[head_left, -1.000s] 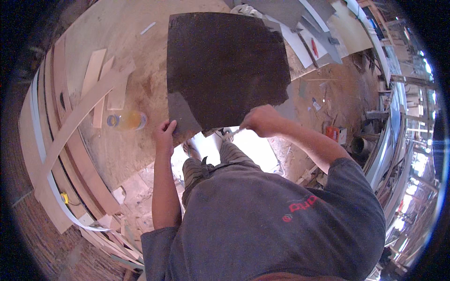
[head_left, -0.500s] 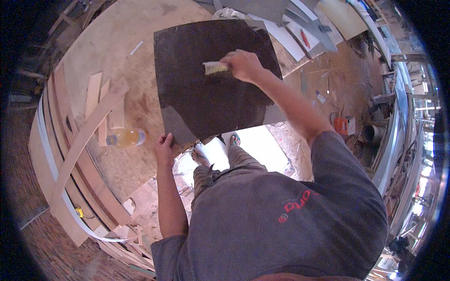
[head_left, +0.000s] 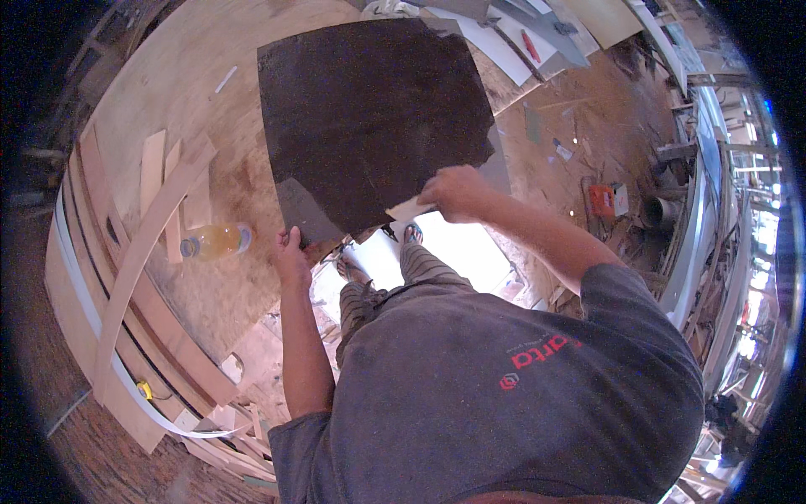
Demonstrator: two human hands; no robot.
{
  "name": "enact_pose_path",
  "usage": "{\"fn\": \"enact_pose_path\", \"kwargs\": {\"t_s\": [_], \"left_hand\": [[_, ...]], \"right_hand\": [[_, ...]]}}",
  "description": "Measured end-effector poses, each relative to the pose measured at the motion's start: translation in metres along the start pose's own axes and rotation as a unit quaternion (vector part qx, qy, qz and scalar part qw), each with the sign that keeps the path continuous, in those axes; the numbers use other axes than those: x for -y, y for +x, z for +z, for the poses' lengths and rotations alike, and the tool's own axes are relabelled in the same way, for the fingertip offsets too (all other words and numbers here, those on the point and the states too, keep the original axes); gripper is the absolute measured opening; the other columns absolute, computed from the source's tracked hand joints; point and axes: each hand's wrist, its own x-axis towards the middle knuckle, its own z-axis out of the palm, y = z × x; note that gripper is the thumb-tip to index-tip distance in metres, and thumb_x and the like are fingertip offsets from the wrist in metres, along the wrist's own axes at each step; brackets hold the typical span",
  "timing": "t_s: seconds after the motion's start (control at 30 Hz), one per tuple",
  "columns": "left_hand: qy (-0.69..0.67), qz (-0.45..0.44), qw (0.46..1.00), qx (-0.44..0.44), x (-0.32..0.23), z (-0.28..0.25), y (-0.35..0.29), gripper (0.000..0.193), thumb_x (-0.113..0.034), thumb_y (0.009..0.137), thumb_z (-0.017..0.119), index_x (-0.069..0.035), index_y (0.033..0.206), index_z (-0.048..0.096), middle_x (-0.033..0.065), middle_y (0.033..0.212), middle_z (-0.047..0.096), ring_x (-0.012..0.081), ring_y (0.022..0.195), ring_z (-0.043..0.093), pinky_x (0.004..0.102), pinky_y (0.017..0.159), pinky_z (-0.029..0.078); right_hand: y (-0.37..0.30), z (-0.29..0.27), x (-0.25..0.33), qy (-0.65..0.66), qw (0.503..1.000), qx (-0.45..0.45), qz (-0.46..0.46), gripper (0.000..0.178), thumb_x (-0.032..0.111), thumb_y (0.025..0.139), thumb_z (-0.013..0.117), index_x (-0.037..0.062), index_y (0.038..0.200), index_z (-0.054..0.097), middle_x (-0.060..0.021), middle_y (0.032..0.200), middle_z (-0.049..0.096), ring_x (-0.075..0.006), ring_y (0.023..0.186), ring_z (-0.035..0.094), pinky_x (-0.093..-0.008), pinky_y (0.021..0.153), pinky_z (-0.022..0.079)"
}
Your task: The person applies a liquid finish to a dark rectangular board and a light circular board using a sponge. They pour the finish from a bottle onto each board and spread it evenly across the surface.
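A large sheet (head_left: 378, 109) lies before me, mostly covered in a dark brown coating. Bare grey shows at its near left corner and along its right edge. My left hand (head_left: 291, 256) pinches the near left corner between thumb and fingers. Above the sheet's near right edge, my right hand (head_left: 457, 193) is closed around a pale, flat spreader (head_left: 407, 209), its blade pointing left toward the coated face. The fingers hide the spreader's grip end.
Left of the sheet, a bottle of yellowish liquid (head_left: 217, 241) lies on its side near wooden strips (head_left: 159, 189). A yellow tape measure (head_left: 144, 390) rests at the lower left. Beyond the sheet are grey and white panels with a red tool (head_left: 531, 45). An orange box (head_left: 602, 201) stands right.
My right hand has swept the spreader from the sheet's upper middle down toward me to its near edge. My left hand stays at the corner.
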Motion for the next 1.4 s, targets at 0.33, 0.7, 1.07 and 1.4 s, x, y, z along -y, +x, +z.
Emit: {"fn": "enact_pose_path", "kwargs": {"t_s": [0.33, 0.7, 1.07, 1.4], "left_hand": [[0.0, -0.039, 0.999, 0.022, -0.01, -0.008, -0.001, 0.014, -0.014, 0.1, 0.065, -0.007, 0.113, 0.062, 0.0062, 0.105, 0.068, 0.0195, 0.091, 0.067, 0.0364, 0.069, 0.059], [-0.006, -0.014, 0.999, 0.032, -0.006, -0.016, 0.008, 0.018, -0.014, 0.101, 0.064, -0.01, 0.118, 0.059, 0.0052, 0.108, 0.069, 0.018, 0.091, 0.067, 0.0338, 0.068, 0.059], [0.049, 0.01, 0.999, -0.01, -0.016, 0.006, -0.012, 0.012, -0.015, 0.104, 0.059, -0.009, 0.114, 0.057, 0.0045, 0.108, 0.068, 0.018, 0.091, 0.065, 0.0375, 0.069, 0.057], [0.036, -0.007, 0.999, -0.003, -0.01, 0.001, -0.004, 0.013, -0.015, 0.104, 0.06, -0.01, 0.116, 0.057, 0.0037, 0.107, 0.068, 0.0189, 0.09, 0.066, 0.036, 0.07, 0.057]], "right_hand": [[-0.014, -0.013, -0.068, 0.221, 0.929, -0.257, 0.152, 0.019, 0.014, 0.091, 0.071, 0.0089, 0.109, 0.074, -0.0115, 0.107, 0.074, -0.0335, 0.098, 0.07, -0.0417, 0.086, 0.055], [0.026, -0.031, -0.138, 0.019, 0.954, -0.21, 0.213, 0.04, 0.01, 0.086, 0.063, 0.0219, 0.122, 0.073, -0.0037, 0.119, 0.072, -0.031, 0.109, 0.068, -0.0455, 0.091, 0.055], [-0.011, -0.018, -0.117, 0.031, 0.989, -0.062, 0.128, 0.032, 0.016, 0.085, 0.066, 0.0229, 0.114, 0.077, -0.009, 0.105, 0.075, -0.0344, 0.101, 0.071, -0.0488, 0.083, 0.058], [-0.075, 0.027, -0.075, 0.042, 0.988, -0.055, 0.14, 0.031, 0.014, 0.083, 0.068, 0.0212, 0.112, 0.077, -0.0031, 0.109, 0.074, -0.029, 0.102, 0.07, -0.0453, 0.085, 0.056]]}}
